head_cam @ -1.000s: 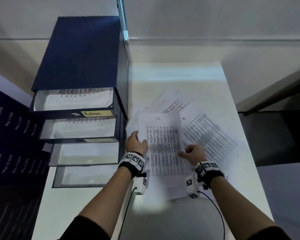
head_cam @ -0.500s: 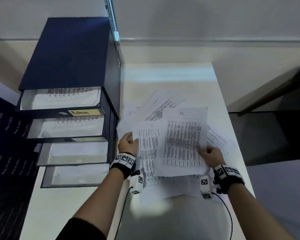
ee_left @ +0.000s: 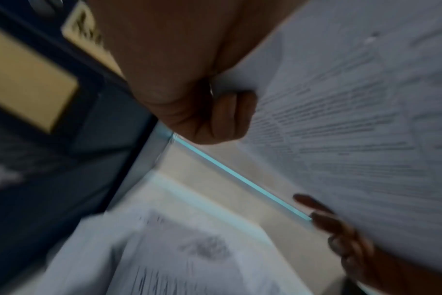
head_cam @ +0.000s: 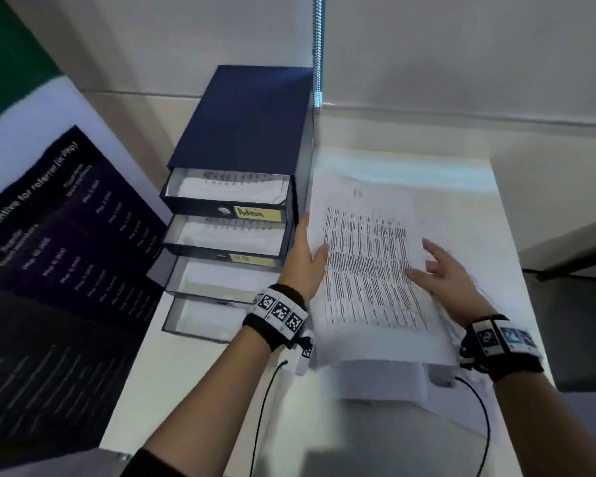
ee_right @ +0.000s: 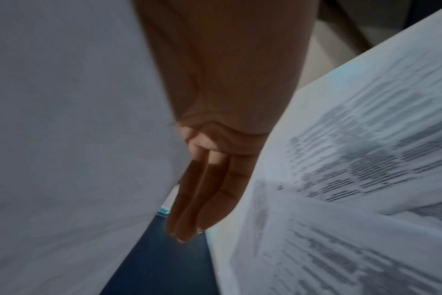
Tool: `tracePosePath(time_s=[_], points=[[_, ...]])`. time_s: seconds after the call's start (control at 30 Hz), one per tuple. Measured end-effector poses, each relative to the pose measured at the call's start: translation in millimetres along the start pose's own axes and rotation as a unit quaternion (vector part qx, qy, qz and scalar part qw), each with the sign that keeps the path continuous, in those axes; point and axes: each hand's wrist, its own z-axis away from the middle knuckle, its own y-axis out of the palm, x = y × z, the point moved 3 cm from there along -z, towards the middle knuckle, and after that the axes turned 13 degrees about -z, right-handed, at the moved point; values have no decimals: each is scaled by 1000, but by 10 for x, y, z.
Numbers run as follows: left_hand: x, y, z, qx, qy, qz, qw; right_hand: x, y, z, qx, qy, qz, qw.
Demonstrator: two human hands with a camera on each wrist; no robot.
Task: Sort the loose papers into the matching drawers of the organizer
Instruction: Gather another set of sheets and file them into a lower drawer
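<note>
Between the two hands, closest to the person, a printed sheet [head_cam: 369,270] is lifted off the white counter [head_cam: 200,373], its table of dark text facing up. At its near-left edge the left hand [head_cam: 303,261] pinches it, thumb on top and fingers curled underneath, as the left wrist view shows [ee_left: 189,83]. On the sheet's right side the right hand [head_cam: 451,280] has its fingers straight and spread, thumb lying across the print; the right wrist view shows the fingers [ee_right: 202,199] extended behind the paper, gripping nothing. Below the held sheet and under the right hand, more loose papers [head_cam: 386,380] lie overlapping on the counter. Just left of the left hand stands the dark blue organizer [head_cam: 248,122] with four drawers pulled partly out. Its lowest drawer [head_cam: 200,321] and the one above it [head_cam: 221,280] sit nearest the left wrist; both look pale inside, contents unclear. Farther up, a drawer with a small yellow label [head_cam: 252,259], unreadable, holds printed paper, and the top drawer [head_cam: 227,187], labelled "Admin" [head_cam: 255,212], holds printed paper too. Far left of the organizer leans a dark poster [head_cam: 59,242] with pale lettering
</note>
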Motion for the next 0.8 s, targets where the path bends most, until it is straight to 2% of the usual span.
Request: tracePosePath(time_s=[0.07,0.13,0.2,0.3,0.47,0.57,0.7,0.8], points=[[-47,-363,146,33,-8,8,999,233,252,100,-3,-35,25,999],[1,-708,312,63,-38,17,997,369,562,190,40,-66,32,997],[105,-1042,482,66,-76,39,994,430,914,254,92,-70,71,991],[289,-1558,715,45,-118,24,992,438,1434,283,133,-25,47,990],[664,-2242,1039,-8,-185,41,982,340,2149,99,157,90,-22,983],[783,-2401,1192,-15,-199,66,978,296,2391,-138,124,108,-36,986],[941,-2438,1181,-4,-186,73,980,285,2500,-317,65,92,-53,992],[1038,-2475,1041,-65,-140,42,987,281,2497,-119,125,128,-61,982]])
